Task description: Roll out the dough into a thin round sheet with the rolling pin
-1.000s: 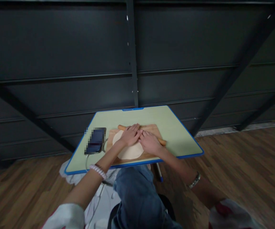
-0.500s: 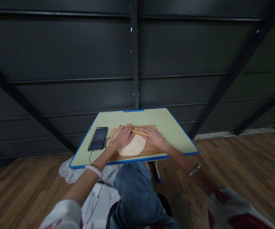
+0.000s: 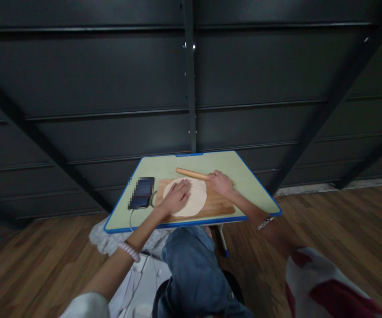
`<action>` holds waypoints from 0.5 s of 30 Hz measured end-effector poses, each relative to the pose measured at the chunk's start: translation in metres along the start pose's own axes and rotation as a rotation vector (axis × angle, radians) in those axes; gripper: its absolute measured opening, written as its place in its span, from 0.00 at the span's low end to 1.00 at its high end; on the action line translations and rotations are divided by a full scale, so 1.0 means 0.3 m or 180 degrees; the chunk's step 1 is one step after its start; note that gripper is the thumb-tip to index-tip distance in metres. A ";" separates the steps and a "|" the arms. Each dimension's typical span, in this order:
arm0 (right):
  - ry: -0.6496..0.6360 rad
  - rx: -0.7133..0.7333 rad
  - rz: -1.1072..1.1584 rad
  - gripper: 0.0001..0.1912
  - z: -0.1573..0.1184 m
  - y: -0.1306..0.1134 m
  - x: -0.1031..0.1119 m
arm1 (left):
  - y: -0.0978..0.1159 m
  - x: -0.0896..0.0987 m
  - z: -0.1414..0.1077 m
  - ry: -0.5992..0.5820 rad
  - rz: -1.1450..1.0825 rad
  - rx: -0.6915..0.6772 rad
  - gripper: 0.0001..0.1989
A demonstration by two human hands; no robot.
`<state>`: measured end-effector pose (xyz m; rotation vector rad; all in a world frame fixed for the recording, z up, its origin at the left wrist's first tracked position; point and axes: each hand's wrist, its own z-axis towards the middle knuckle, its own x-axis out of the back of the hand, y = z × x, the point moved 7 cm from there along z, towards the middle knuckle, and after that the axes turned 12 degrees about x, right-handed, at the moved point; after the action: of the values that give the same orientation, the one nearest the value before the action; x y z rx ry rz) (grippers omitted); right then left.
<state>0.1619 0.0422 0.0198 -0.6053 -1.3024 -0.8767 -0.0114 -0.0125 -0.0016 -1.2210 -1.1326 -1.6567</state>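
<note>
A round, flat sheet of dough lies on a wooden board. My left hand rests flat on the dough's left part, fingers stretched forward. My right hand is wrapped round the right part of a wooden rolling pin, at the board's far right. The pin's left end sticks out beyond the dough's far edge, and its right tip shows just past my hand. Part of the dough is hidden beneath my left hand.
The board sits on a small pale-green table with a blue rim. A phone with a white cable lies left of the board. A dark panelled wall stands behind. Below are my knees and a crumpled plastic sheet.
My left hand has left the rolling pin and now lies on the dough. My right hand has shifted right and away from the dough with the pin, uncovering the dough's far edge.
</note>
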 end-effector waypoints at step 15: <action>-0.0149 0.0452 -0.0013 0.24 0.009 -0.034 0.087 | -0.072 0.151 -0.110 0.0747 0.0501 0.0376 0.26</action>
<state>0.1529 0.0332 0.0450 -0.5142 -1.3959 -0.7700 -0.0517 -0.0405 0.0328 -0.9861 -0.9503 -1.5457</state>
